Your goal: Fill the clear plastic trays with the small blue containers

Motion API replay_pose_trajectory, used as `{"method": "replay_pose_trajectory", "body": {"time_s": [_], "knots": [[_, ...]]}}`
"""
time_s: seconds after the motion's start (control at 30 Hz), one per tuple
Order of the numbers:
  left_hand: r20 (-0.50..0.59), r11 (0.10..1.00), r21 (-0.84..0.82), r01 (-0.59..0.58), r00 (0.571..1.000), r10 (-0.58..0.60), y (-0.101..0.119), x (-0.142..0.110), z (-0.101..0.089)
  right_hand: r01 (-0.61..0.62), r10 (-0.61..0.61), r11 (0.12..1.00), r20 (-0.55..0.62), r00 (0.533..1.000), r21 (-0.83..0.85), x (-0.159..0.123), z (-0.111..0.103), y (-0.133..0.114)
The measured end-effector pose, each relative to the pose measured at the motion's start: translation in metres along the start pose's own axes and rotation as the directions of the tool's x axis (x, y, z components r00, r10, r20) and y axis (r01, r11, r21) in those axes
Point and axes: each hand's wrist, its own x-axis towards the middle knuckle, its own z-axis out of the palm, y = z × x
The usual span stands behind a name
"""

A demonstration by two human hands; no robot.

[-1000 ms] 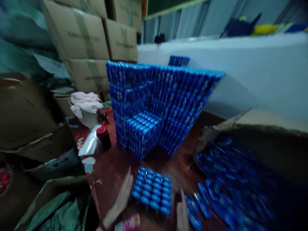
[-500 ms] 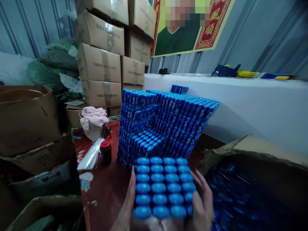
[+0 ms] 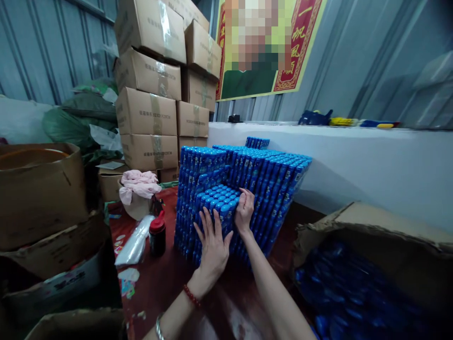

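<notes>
"Left hand (image 3: pixel 214 248) first. What's on that arm?"

"Silver bangle (image 3: pixel 159 328) nearest, then a red beaded bracelet (image 3: pixel 191 296) at the wrist."

"And its fingers?"

"Spread wide, laid against the near side of the block of blue packs (image 3: pixel 218 198). Make that block the centre of the clock, twelve pointing away: the left hand sits at six."

"The right hand (image 3: pixel 245 210)?"

"Curled at three o'clock, on the block's right edge. I can't tell whether it is pinching a pack."

"What's close by?"

"About four o'clock, an open carton (image 3: pixel 354 218) with blue pieces (image 3: pixel 339 269) inside, dim and blurred. At eight, clear plastic (image 3: pixel 134 246) lies on the dark red surface (image 3: pixel 152 293), just beside an upright black bottle (image 3: pixel 157 238) with a red lid."

"And beyond the block?"

"It fills a low step of the blue stack (image 3: pixel 269 189); taller columns rise at ten o'clock and from twelve round to two."

"Farther still?"

"Pink cloth (image 3: pixel 139 182) drapes a pale container (image 3: pixel 133 208) at ten o'clock. Taped cardboard boxes (image 3: pixel 146 113) are piled high at eleven. Between twelve and one, a yellow-and-red poster (image 3: pixel 258 82) hangs on the corrugated wall (image 3: pixel 354 71)."
</notes>
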Motion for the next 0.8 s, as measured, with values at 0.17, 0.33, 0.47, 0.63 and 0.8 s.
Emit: {"method": "replay_pose_trajectory", "body": {"time_s": [0.17, 0.33, 0.47, 0.63, 0.8], "knots": [[0.048, 1.000, -0.027, 0.003, 0.999, -0.002, -0.002, 0.003, -0.010, -0.047, 0.045, 0.993, -0.028, 0.999, -0.105, -0.049, -0.036, -0.002], [-0.063, 0.981, -0.187, -0.045, 0.997, 0.034, -0.032, -0.046, -0.057, -0.290, 0.252, 0.881, -0.147, 0.956, -0.375, -0.125, -0.146, 0.031], [0.274, 0.950, -0.312, 0.017, 0.959, 0.073, -0.057, -0.130, -0.080, -0.528, 0.454, 0.635, -0.281, 0.846, -0.564, -0.147, -0.277, 0.084], [0.729, 0.977, -0.191, 0.093, 0.680, 0.078, -0.063, -0.236, -0.082, -0.651, 0.634, 0.371, -0.332, 0.698, -0.662, -0.109, -0.391, 0.146], [0.630, 0.952, -0.115, -0.282, 0.721, 0.290, -0.072, -0.282, -0.064, -0.568, 0.709, 0.390, -0.157, 0.687, -0.725, -0.048, -0.404, 0.199]]}}
